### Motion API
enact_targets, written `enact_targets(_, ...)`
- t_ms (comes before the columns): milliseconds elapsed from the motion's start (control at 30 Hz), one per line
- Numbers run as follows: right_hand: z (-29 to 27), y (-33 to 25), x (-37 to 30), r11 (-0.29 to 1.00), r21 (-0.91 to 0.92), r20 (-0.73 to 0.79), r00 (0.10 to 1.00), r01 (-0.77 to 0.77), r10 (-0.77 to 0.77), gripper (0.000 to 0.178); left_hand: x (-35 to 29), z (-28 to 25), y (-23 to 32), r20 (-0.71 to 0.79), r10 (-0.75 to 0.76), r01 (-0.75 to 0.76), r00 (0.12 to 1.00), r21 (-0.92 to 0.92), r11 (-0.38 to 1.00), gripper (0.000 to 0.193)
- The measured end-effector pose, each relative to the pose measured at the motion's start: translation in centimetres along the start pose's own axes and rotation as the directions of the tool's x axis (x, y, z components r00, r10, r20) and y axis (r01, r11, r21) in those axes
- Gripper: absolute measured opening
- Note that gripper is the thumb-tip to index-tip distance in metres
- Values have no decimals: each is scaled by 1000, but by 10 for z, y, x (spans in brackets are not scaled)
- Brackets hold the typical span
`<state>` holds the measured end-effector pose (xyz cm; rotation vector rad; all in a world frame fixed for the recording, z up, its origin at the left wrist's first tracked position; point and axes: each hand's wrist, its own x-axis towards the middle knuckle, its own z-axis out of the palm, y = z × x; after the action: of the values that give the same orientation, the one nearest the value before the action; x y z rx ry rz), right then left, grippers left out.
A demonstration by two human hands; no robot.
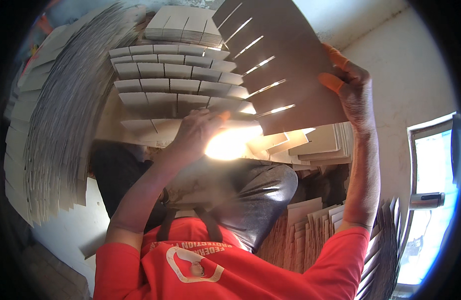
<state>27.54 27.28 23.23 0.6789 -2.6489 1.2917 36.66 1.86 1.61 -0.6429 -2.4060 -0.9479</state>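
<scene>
Pale, stained wall (408,75) fills upper right of frame, w/ a bright window (433,165) at far right. Big pile of grey card sheets (73,115), edges out, curves down the left side; smaller stack of slit cards (183,22) lies at top centre. Lower right: bundle of upright cards (310,225), plus a second bundle (384,250) btwn the right sleeve (345,255) & window. Stack of flat cards (325,140) sits right of centre, a few angled card pieces (278,143) next to it.

Upper centre: approx. six rows of card strips (178,72) stand on edge, one behind another, w/ dark slits down them & open gaps btwn rows. What's under them is mostly hidden; can't tell if a box or tray holds them. Slotted sheet (295,65), brown-grey, is held up at upper centre-right, slits along its left side, light showing thru; it blocks the rows' right ends & part of the wall.

Right hand (353,82) grips that sheet's right edge, orange covers (332,82) on its fingers. Left hand (195,130) is at the nearest rows, fingers bent; can't tell if pinching a strip or just resting. Strong glare (230,143) beside it washes out detail. Dark trousers (260,200) & red shirt (240,270) fill bottom centre.
</scene>
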Motion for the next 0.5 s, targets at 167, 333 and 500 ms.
enact_targets(167,19,4,3,995,83,39,998,-61,58,55,3,13,-4,-96,26,-28,995,-21,999,26)
enact_targets(333,7,14,8,985,166,104,994,-54,37,56,5,17,-6,-119,-35,31,992,-29,999,12)
enact_targets(500,22,15,1,993,58,78,992,-101,96,56,9,19,-3,-119,-63,66,991,18,998,9)
